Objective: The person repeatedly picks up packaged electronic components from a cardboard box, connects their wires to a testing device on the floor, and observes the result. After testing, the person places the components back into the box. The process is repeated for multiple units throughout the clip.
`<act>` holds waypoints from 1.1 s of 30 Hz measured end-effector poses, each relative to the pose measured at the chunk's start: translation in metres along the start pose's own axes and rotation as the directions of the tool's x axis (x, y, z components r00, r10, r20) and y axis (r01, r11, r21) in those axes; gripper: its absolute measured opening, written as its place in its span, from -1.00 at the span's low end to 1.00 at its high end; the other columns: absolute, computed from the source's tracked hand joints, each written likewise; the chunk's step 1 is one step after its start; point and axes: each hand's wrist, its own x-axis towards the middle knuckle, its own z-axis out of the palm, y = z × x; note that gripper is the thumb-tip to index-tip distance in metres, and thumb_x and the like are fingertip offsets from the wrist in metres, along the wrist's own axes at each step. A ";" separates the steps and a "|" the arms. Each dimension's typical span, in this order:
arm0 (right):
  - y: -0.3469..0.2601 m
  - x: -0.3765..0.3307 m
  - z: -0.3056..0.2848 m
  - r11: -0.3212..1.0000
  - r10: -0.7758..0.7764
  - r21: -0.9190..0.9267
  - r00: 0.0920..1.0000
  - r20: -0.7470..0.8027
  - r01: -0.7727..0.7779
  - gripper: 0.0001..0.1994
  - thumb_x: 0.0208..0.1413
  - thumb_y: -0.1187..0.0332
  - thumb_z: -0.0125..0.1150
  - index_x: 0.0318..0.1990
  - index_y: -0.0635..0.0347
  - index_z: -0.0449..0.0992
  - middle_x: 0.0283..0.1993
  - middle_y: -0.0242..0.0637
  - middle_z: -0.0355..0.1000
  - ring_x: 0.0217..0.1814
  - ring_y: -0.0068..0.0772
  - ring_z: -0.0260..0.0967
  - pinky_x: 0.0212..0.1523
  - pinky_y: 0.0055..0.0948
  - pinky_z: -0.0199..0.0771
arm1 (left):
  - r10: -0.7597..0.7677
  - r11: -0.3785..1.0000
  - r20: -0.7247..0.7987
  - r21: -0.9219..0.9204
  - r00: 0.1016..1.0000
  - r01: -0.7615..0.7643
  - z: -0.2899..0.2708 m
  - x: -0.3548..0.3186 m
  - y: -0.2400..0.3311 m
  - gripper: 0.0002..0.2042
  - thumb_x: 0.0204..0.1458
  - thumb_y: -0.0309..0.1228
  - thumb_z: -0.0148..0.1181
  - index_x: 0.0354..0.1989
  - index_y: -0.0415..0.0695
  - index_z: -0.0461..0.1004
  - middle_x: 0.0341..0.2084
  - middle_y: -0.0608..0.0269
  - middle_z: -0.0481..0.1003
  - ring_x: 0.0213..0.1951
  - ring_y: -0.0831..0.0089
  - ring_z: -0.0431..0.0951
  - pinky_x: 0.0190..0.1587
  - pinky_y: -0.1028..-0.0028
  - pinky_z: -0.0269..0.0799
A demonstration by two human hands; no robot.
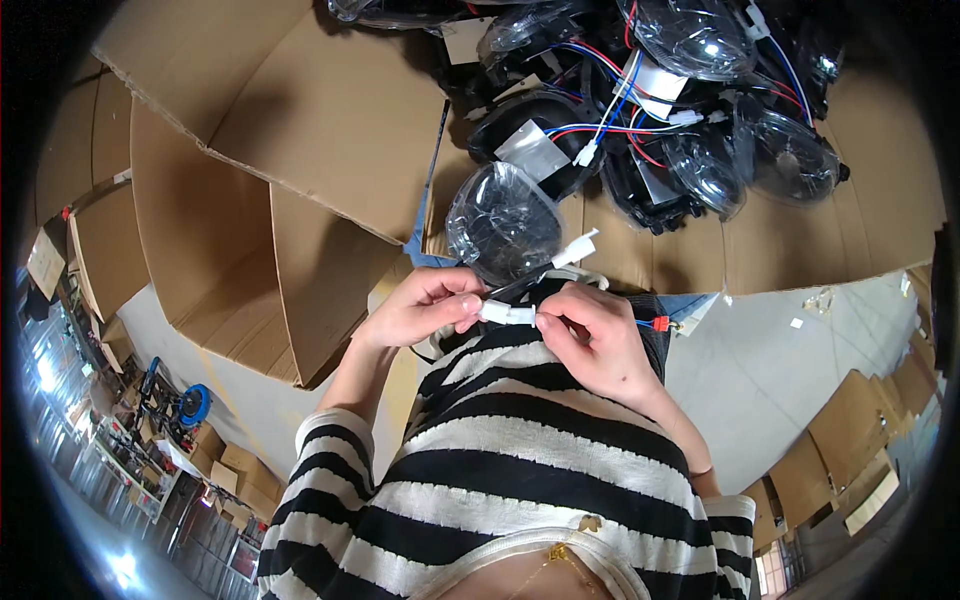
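Observation:
In front of my body, my left hand (425,308) pinches one end of a white plug connector (497,312) between thumb and fingers. My right hand (600,345) grips the other end, thumb and forefinger closed on it. The two halves of the connector appear to meet; how deeply they are joined is hard to see. Just beyond my hands lies a round headlight lamp (505,222) wrapped in clear plastic. A second white connector (576,248) sticks up above my right hand. Blue wire with a red connector (659,323) shows to the right of that hand.
Several wrapped black lamps (700,165) with coloured wires and white plugs are piled on a cardboard sheet (830,240) at the far side. Large open cardboard boxes (205,230) stand at left. Flattened cardboard (850,430) leans at right; a blue-wheeled object (193,404) stands far left.

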 end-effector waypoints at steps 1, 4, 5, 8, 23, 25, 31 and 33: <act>0.001 0.000 0.001 0.997 -0.036 -0.063 0.999 -0.012 0.035 -0.96 -0.16 0.57 0.08 -0.52 0.26 0.36 -0.65 -0.32 0.22 -0.69 -0.50 0.15 -0.68 -0.56 0.09 | -0.006 1.000 -0.001 0.003 1.000 0.006 0.000 0.001 -0.002 -0.84 0.02 -0.40 -0.04 -0.45 -0.25 0.35 -0.68 0.44 0.29 -0.58 0.73 0.23 -0.54 0.69 0.09; 0.002 -0.001 0.003 0.972 -0.105 -0.215 0.994 -0.026 0.097 -0.93 -0.22 0.57 0.11 -0.54 0.24 0.35 -0.65 -0.28 0.22 -0.68 -0.35 0.17 -0.66 -0.46 0.15 | -0.083 0.996 -0.010 -0.013 0.997 0.083 0.011 0.005 0.002 -0.82 0.03 -0.37 -0.06 -0.46 -0.24 0.35 -0.70 0.46 0.28 -0.60 0.74 0.22 -0.56 0.70 0.06; 0.002 -0.001 0.002 0.964 -0.124 -0.244 0.991 -0.044 0.110 -0.93 -0.21 0.53 0.10 -0.55 0.22 0.33 -0.64 -0.28 0.22 -0.64 -0.32 0.20 -0.61 -0.42 0.18 | -0.084 0.996 -0.016 -0.035 0.996 0.084 0.011 0.007 0.002 -0.85 0.02 -0.40 -0.05 -0.46 -0.23 0.36 -0.68 0.45 0.29 -0.59 0.74 0.22 -0.56 0.70 0.06; 0.005 -0.003 -0.004 0.966 -0.118 -0.234 0.993 -0.030 0.107 -0.94 -0.20 0.54 0.10 -0.53 0.24 0.35 -0.63 -0.28 0.23 -0.63 -0.34 0.20 -0.62 -0.45 0.18 | -0.072 0.997 -0.085 0.035 0.994 0.075 0.018 0.009 0.007 -0.89 0.01 -0.45 -0.03 -0.46 -0.22 0.36 -0.65 0.47 0.30 -0.58 0.76 0.21 -0.54 0.71 0.08; -0.009 -0.022 -0.051 0.863 0.305 0.361 0.935 0.183 -0.353 -0.97 -0.09 0.54 0.04 -0.44 0.27 0.39 -0.59 -0.42 0.30 -0.59 -0.69 0.19 -0.56 -0.67 0.18 | 0.145 0.904 -0.025 0.410 0.989 -0.122 0.026 0.002 0.027 -0.79 -0.04 -0.48 0.02 -0.21 -0.25 0.39 -0.52 0.21 0.45 -0.47 0.52 0.44 -0.36 0.57 0.32; -0.011 -0.021 -0.050 0.908 0.232 0.320 0.960 0.155 -0.271 -0.97 -0.09 0.55 0.03 -0.45 0.27 0.39 -0.60 -0.43 0.29 -0.59 -0.71 0.18 -0.58 -0.67 0.16 | 0.147 0.897 -0.006 0.423 0.989 -0.130 0.026 0.003 0.027 -0.80 -0.05 -0.49 0.02 -0.23 -0.26 0.40 -0.52 0.21 0.45 -0.48 0.52 0.43 -0.37 0.56 0.32; -0.013 -0.018 -0.051 0.902 0.220 0.346 0.964 0.148 -0.259 -0.98 -0.11 0.55 0.05 -0.47 0.27 0.39 -0.62 -0.45 0.26 -0.64 -0.72 0.13 -0.65 -0.68 0.07 | 0.162 0.861 0.051 0.480 0.985 -0.167 0.029 0.005 0.030 -0.83 -0.09 -0.51 0.07 -0.30 -0.24 0.43 -0.52 0.20 0.45 -0.48 0.45 0.43 -0.40 0.53 0.31; -0.011 -0.018 -0.050 0.916 0.202 0.325 0.970 0.137 -0.237 -0.98 -0.12 0.53 0.06 -0.47 0.27 0.39 -0.63 -0.44 0.26 -0.65 -0.72 0.12 -0.66 -0.68 0.06 | 0.184 0.836 0.089 0.510 0.979 -0.203 0.029 0.007 0.030 -0.84 -0.11 -0.51 0.09 -0.31 -0.23 0.44 -0.52 0.19 0.45 -0.48 0.42 0.42 -0.42 0.51 0.30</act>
